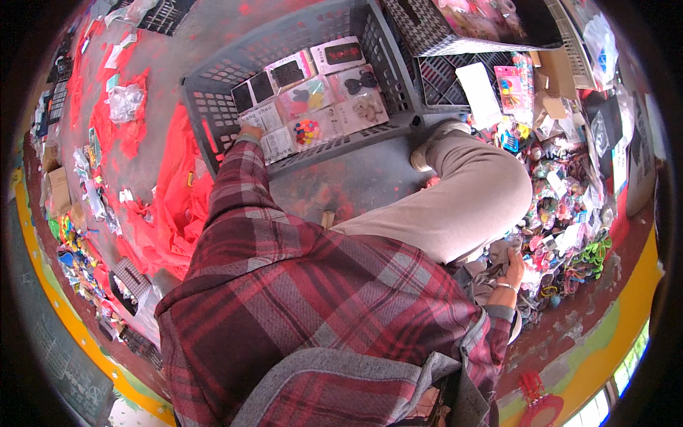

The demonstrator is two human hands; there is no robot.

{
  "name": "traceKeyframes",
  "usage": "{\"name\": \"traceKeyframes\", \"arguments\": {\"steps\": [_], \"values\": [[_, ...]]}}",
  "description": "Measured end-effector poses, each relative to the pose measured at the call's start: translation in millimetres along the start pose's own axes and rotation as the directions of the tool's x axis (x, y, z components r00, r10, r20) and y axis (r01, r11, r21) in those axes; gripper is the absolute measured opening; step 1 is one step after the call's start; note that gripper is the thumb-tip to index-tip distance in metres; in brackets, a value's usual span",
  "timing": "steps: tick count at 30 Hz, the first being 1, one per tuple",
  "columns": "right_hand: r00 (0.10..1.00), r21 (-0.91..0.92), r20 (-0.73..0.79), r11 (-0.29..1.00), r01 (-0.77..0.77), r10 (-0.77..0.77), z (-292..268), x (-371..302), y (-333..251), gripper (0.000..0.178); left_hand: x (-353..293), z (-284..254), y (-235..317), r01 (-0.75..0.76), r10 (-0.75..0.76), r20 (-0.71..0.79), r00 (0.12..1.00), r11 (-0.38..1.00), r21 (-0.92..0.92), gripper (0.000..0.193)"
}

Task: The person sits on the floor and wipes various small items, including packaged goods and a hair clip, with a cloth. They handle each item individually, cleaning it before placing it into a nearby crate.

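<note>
My left hand [250, 131] reaches into the dark grey plastic crate [203, 80] and touches the near left corner of a white carded pack [260, 117]. Its fingers are mostly hidden, so their grip does not show. Rows of flat packs lie in the crate: some hold black pieces, one has multicoloured balls [307, 131], another beige loops [367, 108]. Down at my right side, my right hand [514, 269] is closed on a crumpled grey-brown cloth [491, 269], beside my bent leg.
A patterned basket [434, 35] of pink packs stands beyond the crate at right. A heap of small colourful goods [558, 213] spreads along the right. Red cloth [174, 203] lies on the floor at left, with a clear plastic bag [126, 103] on it.
</note>
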State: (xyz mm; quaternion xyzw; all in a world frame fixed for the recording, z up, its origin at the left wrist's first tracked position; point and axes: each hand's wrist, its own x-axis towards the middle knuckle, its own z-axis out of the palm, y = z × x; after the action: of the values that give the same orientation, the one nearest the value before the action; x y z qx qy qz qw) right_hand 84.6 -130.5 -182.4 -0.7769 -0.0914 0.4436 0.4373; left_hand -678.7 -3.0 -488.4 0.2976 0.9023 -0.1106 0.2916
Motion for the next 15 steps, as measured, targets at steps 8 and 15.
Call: {"name": "traceKeyframes", "arguments": {"steps": [8,15], "values": [[1.000,-0.043,-0.011,0.999,0.018,-0.018,-0.8,-8.8,0.8,0.030,-41.1,-27.0,17.8,-0.521,0.524,0.197,0.828,0.592,0.615,0.025],[0.985,-0.100,-0.037,0.982,0.162,-0.167,-52.8,16.9,21.1,0.024,-1.9,-28.9,15.4,-0.497,0.544,0.125,0.830,0.617,0.610,0.024]]}}
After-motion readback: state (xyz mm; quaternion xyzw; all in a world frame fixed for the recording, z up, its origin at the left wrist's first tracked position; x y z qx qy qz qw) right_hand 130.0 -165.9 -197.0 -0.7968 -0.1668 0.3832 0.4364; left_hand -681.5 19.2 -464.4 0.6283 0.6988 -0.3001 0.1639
